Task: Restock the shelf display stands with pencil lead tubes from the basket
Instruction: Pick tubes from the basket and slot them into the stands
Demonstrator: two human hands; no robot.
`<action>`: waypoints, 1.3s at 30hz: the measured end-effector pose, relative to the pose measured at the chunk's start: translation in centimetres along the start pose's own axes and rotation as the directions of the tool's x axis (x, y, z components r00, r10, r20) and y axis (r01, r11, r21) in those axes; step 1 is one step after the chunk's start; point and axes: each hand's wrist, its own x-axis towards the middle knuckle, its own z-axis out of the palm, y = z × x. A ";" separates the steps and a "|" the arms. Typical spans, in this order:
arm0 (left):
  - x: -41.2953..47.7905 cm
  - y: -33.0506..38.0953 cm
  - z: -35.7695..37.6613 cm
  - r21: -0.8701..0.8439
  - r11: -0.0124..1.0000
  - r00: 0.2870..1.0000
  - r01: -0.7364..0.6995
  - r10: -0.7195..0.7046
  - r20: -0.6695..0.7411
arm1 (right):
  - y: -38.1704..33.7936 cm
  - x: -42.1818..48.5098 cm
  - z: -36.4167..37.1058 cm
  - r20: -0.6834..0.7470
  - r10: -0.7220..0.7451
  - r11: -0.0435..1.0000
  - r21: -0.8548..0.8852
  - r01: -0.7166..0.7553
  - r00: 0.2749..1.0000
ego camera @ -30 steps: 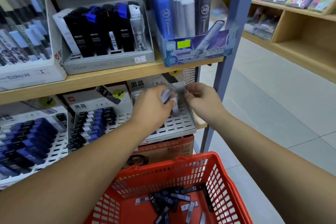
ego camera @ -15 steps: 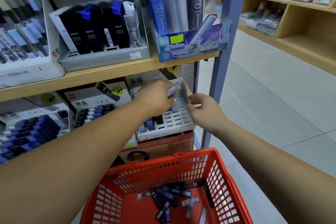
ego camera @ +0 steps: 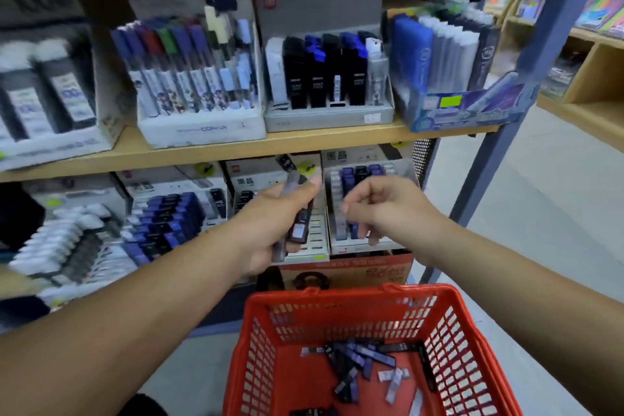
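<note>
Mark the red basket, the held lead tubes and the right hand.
red basket [ego camera: 422,292]: head view, on its far rim.
held lead tubes [ego camera: 299,230]: head view, on the dark tube's pale label.
right hand [ego camera: 381,204]: head view, on the back of the hand.

Plastic, card and painted metal.
Red moulded plastic basket [ego camera: 337,294], latticed and slightly glossy; smooth, shiny plastic lead tubes [ego camera: 371,353], some translucent; matt white card display stands [ego camera: 256,176]; matt wood-look shelf board [ego camera: 304,142]; blue painted metal post [ego camera: 540,61]; smooth floor tiles [ego camera: 540,213].
</note>
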 end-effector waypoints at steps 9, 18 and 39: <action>-1.5 -1.4 -3.8 -0.022 0.992 0.991 -0.127 0.125 -0.054 | -3.5 -1.4 7.7 0.161 0.239 0.955 0.141 -0.262 0.958; -2.2 -3.5 -9.7 0.102 0.991 0.995 -0.086 0.090 -0.035 | -1.5 -0.3 10.2 -0.012 0.323 0.860 0.420 -0.288 0.946; -0.3 -2.3 -8.4 -0.153 0.983 0.995 -0.100 0.095 -0.043 | -0.1 2.1 12.0 -0.011 0.078 0.996 -0.037 -0.079 0.997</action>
